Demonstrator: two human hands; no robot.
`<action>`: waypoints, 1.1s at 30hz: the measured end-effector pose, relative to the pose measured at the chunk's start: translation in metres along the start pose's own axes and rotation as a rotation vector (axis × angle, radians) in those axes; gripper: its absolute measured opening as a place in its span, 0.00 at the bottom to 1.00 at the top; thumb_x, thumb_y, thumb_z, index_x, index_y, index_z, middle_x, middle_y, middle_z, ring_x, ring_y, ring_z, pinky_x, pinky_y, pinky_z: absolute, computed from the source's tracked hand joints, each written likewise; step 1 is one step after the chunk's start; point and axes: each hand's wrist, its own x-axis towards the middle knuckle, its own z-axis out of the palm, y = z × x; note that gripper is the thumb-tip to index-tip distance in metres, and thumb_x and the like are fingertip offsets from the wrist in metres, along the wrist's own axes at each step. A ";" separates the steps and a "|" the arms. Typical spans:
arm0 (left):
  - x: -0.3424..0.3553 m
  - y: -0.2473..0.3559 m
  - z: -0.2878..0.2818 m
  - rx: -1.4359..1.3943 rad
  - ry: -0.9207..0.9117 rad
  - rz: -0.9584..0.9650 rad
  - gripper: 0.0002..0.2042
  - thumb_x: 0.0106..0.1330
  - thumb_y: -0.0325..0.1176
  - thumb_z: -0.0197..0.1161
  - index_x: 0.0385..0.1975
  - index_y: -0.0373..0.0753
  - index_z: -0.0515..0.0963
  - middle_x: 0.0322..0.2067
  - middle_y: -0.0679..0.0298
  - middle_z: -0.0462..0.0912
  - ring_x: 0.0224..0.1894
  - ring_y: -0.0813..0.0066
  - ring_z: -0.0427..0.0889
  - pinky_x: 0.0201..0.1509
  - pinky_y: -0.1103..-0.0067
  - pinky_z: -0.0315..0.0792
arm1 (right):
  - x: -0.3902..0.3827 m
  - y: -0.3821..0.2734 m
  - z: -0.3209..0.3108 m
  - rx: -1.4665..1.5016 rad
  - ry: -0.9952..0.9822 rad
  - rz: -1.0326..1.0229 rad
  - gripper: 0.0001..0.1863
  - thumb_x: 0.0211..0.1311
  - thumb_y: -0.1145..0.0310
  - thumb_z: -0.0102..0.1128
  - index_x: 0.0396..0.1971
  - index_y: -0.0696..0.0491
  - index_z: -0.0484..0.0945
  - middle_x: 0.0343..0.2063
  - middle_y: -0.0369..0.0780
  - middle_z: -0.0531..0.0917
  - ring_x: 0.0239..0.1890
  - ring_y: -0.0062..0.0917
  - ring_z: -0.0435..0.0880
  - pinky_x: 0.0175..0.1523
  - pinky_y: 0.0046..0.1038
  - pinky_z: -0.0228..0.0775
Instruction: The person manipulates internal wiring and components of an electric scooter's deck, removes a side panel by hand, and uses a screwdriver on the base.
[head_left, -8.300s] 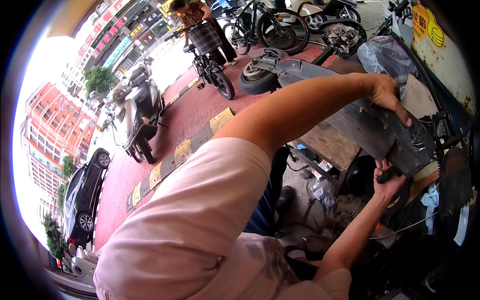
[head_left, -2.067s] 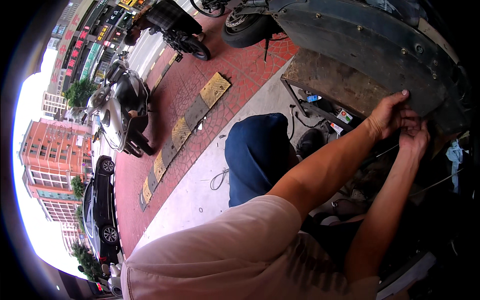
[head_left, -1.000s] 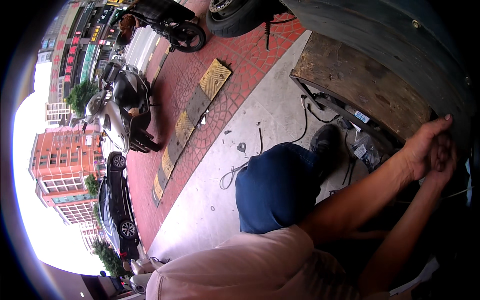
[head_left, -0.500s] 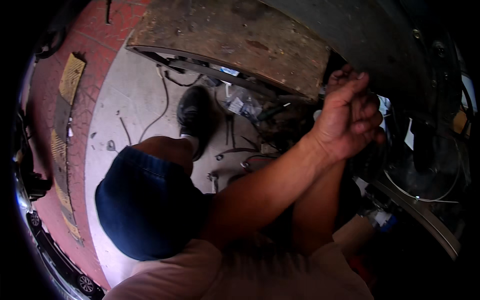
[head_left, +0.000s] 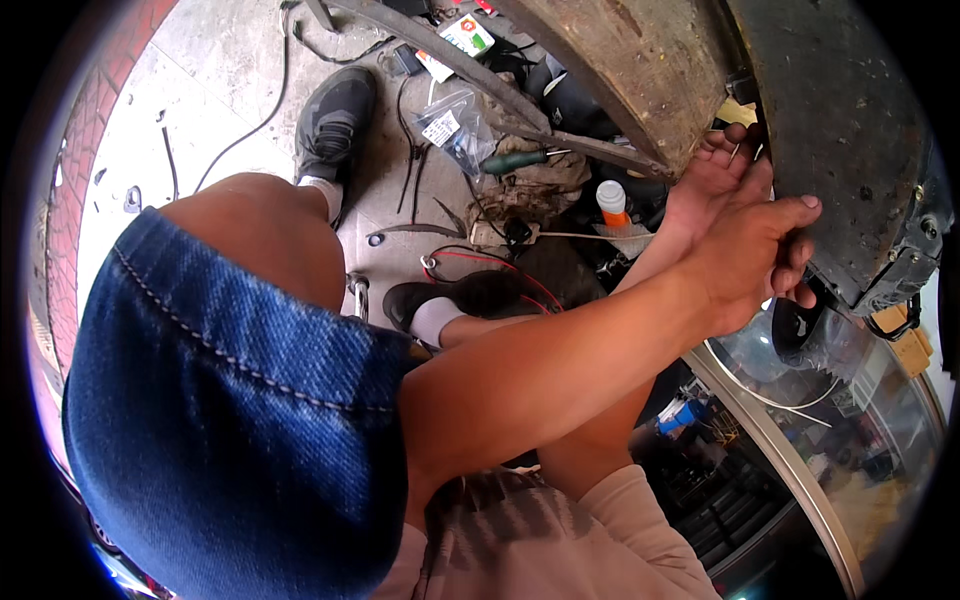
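Observation:
My arms cross, the left forearm passing over the right. My left hand (head_left: 745, 255) is beside the lower edge of a dark, scuffed panel (head_left: 840, 150). Its thumb reaches toward the panel's face and its other fingers curl beneath; what they hold, if anything, is hidden. Partly behind it, my right hand (head_left: 700, 195) reaches up to the gap between this panel and a worn wooden board (head_left: 650, 70). Its fingers are bent, with a thin bright sliver at the tips, too small to name.
On the floor lie a green-handled screwdriver (head_left: 518, 161), a clear plastic bag (head_left: 455, 130), a rag (head_left: 540, 190), cables and a white-capped orange bottle (head_left: 612, 203). A metal frame bar (head_left: 470, 65) runs under the board. A glass-topped case (head_left: 800, 470) stands at the right.
The view has shifted and brightened, with the board and panel now farther right. My left hand has turned, its thumb now pointing right toward the panel. The right hand shows more clearly.

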 end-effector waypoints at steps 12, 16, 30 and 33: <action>0.007 0.015 0.005 0.193 0.099 0.017 0.12 0.74 0.41 0.56 0.53 0.49 0.72 0.26 0.62 0.78 0.20 0.74 0.73 0.25 0.67 0.76 | 0.020 -0.045 0.016 -0.066 0.110 -0.174 0.18 0.75 0.55 0.49 0.35 0.55 0.78 0.25 0.40 0.82 0.30 0.26 0.80 0.44 0.34 0.72; 0.005 0.022 0.000 0.179 0.075 -0.145 0.15 0.76 0.44 0.58 0.27 0.44 0.78 0.25 0.65 0.81 0.21 0.72 0.69 0.41 0.66 0.74 | 0.009 -0.076 0.001 -0.068 0.264 -0.250 0.17 0.75 0.57 0.52 0.35 0.56 0.78 0.26 0.41 0.85 0.26 0.26 0.82 0.40 0.32 0.76; 0.001 0.002 0.164 2.688 -1.418 0.118 0.09 0.71 0.30 0.67 0.47 0.39 0.86 0.40 0.61 0.89 0.41 0.75 0.87 0.48 0.78 0.80 | 0.013 -0.037 0.007 -0.001 0.574 -0.666 0.11 0.62 0.62 0.62 0.36 0.55 0.84 0.38 0.40 0.88 0.46 0.28 0.86 0.56 0.36 0.69; 0.069 -0.028 0.245 2.942 -1.716 0.507 0.18 0.72 0.45 0.67 0.53 0.38 0.85 0.49 0.58 0.88 0.51 0.68 0.86 0.59 0.74 0.75 | 0.015 -0.033 0.009 -0.003 0.584 -0.681 0.10 0.59 0.64 0.64 0.35 0.54 0.84 0.39 0.41 0.89 0.47 0.28 0.86 0.56 0.35 0.69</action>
